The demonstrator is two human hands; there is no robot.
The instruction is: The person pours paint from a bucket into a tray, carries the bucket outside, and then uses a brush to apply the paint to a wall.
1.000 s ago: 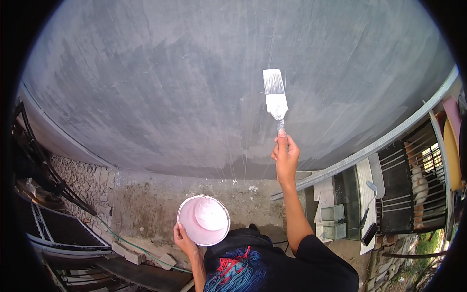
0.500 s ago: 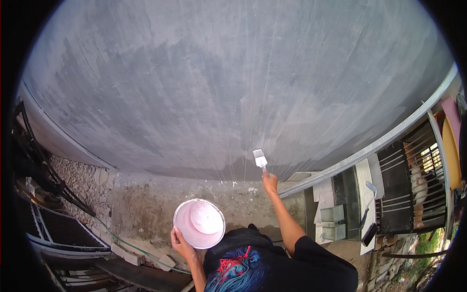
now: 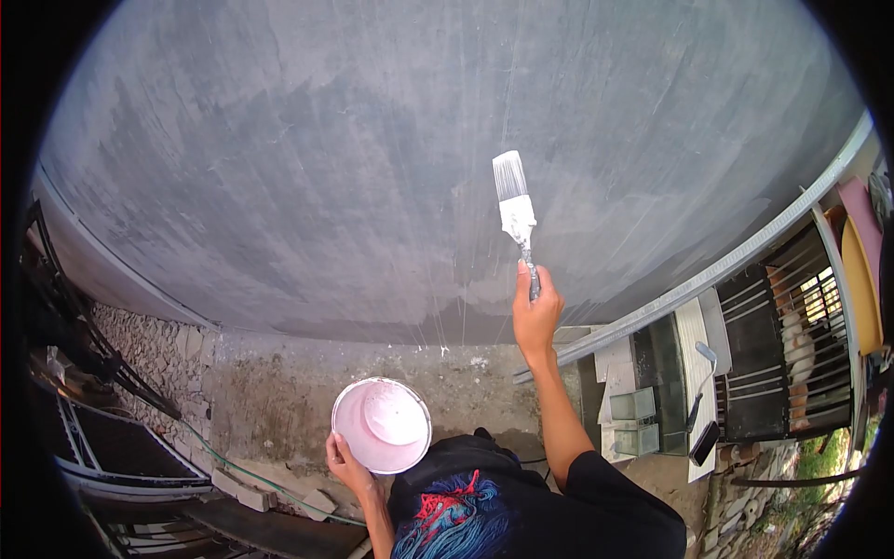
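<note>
My right hand (image 3: 537, 319) is closed round the handle of a paintbrush (image 3: 517, 210), held up in front of the grey wall (image 3: 326, 177). White paint coats the brush's ferrule and upper handle, and its bristles point up along the wall. At my lower left, my left hand (image 3: 348, 463) grips the side of a round bucket (image 3: 349, 429), thumb over the rim. Inside the bucket, pinkish-white paint (image 3: 393, 415) shows as a pale pool. Thin white drips run down the lower wall.
A concrete floor (image 3: 270, 373) with white splashes lies along the wall's foot. To the right are a paint roller (image 3: 700, 382), glass boxes (image 3: 635, 421) and a barred cage (image 3: 764, 354) with an animal behind. A green hose (image 3: 223, 458) and rubble (image 3: 154, 349) lie left.
My right hand has risen with the paintbrush, bringing it higher up the wall and larger in view. My left hand and the bucket stay nearly in place.
</note>
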